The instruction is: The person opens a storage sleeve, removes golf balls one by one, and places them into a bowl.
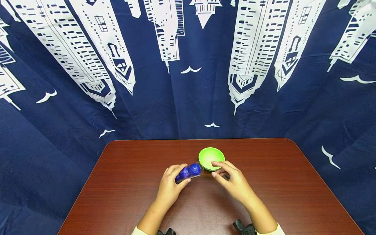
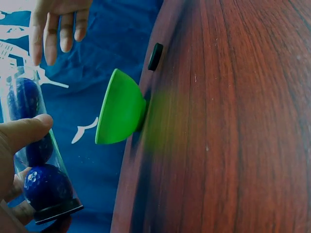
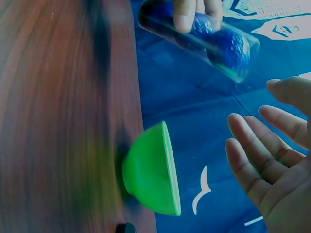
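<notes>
My left hand [image 1: 170, 185] grips a clear tube [image 3: 251, 53] around its middle, above the table. Inside the tube blue dimpled golf balls [image 1: 195, 169] lie in a row, and a black cap [image 2: 58, 211] closes the end nearer my left palm. The other end, without a cap, points toward my right hand [image 1: 236, 184], whose fingers are spread and hold nothing. Just beyond both hands a light green bowl [image 1: 209, 156] stands upright on the table. A loose black cap [image 2: 155, 57] lies beside the bowl, mostly covered by my right fingers in the head view.
The brown wooden table [image 1: 126, 192] has rounded far corners. Behind it hangs a dark blue cloth [image 1: 199, 101] printed with white buildings and birds. Black wrist devices [image 1: 245, 227] show at the bottom of the head view.
</notes>
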{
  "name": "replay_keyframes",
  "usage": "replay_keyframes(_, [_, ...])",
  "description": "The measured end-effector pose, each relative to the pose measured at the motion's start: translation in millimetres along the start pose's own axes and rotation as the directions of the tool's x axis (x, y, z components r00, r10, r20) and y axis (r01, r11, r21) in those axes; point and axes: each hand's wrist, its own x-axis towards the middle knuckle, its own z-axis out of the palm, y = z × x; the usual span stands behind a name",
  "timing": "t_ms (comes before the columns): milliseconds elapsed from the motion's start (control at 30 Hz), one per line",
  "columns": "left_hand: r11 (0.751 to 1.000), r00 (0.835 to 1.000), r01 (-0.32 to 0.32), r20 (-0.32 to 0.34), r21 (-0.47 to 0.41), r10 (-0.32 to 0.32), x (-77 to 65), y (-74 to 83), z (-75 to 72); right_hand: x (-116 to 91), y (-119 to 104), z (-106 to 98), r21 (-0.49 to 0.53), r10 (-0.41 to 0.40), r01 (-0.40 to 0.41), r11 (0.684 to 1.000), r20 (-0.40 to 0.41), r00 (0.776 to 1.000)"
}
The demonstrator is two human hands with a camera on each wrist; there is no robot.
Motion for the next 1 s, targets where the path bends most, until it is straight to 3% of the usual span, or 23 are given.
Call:
replay_keyframes(400, [0.987, 0.995, -0.101, 0.000, 0.125, 0.102, 1.3, 6.7, -3.2, -2, 3, 19, 0.090, -0.017, 0.012, 0.996, 0.054, 0.998])
replay_keyframes(667, [0.964, 0.989, -0.147, 0.032, 0.221, 0.144, -0.7, 12.1, -5.8, -6, 4, 25, 0.155, 0.044, -0.057, 0.986, 0.091, 0.995])
replay_keyframes(1000, [0.926, 0.979, -0.201, 0.028, 0.319, 0.203, -0.4, 14.0, -10.4, -10, 14, 32, 0.275, 0.129, -0.166, 0.947, 0.147, 0.981])
